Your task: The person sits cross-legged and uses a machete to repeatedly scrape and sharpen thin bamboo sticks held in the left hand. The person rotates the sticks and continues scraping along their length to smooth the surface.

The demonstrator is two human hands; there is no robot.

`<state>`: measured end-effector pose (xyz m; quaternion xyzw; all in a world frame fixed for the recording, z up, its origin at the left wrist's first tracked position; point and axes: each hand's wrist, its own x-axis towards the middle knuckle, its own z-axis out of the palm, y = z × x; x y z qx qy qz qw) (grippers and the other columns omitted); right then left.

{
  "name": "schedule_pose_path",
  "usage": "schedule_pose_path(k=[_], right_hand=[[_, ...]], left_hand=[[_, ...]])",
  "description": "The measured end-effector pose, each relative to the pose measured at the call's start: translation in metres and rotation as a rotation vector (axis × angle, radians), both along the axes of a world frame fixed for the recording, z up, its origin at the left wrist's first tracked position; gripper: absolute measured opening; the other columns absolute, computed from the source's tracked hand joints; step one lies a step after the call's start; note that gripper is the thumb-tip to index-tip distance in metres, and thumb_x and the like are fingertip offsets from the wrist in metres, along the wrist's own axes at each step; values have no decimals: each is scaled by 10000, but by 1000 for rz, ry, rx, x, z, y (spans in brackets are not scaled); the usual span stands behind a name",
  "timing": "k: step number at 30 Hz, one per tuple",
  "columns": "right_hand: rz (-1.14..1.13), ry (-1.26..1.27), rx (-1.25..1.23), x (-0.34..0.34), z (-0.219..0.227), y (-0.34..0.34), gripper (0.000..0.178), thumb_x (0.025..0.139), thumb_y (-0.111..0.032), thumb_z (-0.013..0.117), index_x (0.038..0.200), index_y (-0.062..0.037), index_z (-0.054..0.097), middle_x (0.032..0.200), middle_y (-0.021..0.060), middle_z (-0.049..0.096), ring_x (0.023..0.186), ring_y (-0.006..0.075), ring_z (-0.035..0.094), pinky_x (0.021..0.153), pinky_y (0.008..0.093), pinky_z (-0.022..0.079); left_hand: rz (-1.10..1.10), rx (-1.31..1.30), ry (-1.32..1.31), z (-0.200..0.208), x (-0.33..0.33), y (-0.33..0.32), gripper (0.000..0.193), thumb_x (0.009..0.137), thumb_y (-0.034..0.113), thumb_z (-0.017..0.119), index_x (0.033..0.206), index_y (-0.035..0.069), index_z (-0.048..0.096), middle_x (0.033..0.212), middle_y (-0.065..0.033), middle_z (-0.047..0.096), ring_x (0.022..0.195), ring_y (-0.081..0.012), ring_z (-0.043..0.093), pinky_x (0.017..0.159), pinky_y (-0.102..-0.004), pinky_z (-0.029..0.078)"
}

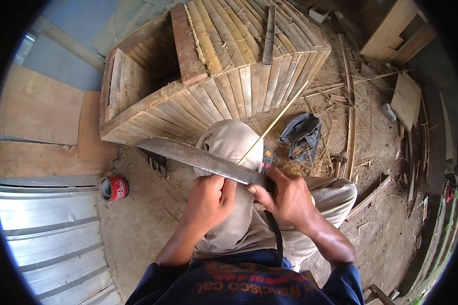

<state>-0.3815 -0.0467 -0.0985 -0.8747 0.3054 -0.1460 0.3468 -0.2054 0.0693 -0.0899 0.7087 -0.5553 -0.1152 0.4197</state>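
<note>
A long machete [196,157] with a broad, worn grey blade lies across the front of my knee, its tip toward the left. My right hand [294,197] is closed round its handle end, thumb against the blade's base. Below the blade my left hand [212,195] is closed, knuckles close to the lower edge. A thin, pale bamboo strip [275,122] slants from the upper right down behind the blade toward my left fingers, which appear to pinch it; its lower end is hidden. A dark strap [276,236] hangs below the right hand.
Ahead stands a large slatted wooden structure [239,91] with an open hollow; a dark flat bar [269,38] rests on it. A red can [114,188] stands at left. A dark bag [301,133], a hammer [337,163], shavings and wood scraps [371,198] lie at right.
</note>
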Motion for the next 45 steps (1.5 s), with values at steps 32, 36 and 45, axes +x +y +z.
schedule_pose_path(k=[32,36,45], right_hand=[[-546,-783,923,-30,-23,-44,166,936,-121,736,901,7,636,708,33,604,564,112,552,538,283,451],[-588,-394,533,-69,-32,-33,339,895,-210,800,1068,60,689,819,52,686,716,93,604,642,283,500],[-770,25,186,-193,-68,16,412,898,-231,756,1183,23,599,881,238,716,830,426,711,735,464,557]], left_hand=[[-172,460,1003,-22,-69,12,254,1086,200,518,1077,-13,656,672,74,434,569,11,349,498,-187,261],[-222,536,1022,-47,-81,4,322,1112,261,448,1124,11,650,693,55,443,561,2,349,490,-186,279],[-375,692,1045,-75,-122,-31,231,1114,224,411,1160,69,576,647,38,469,522,-8,358,445,-189,273]])
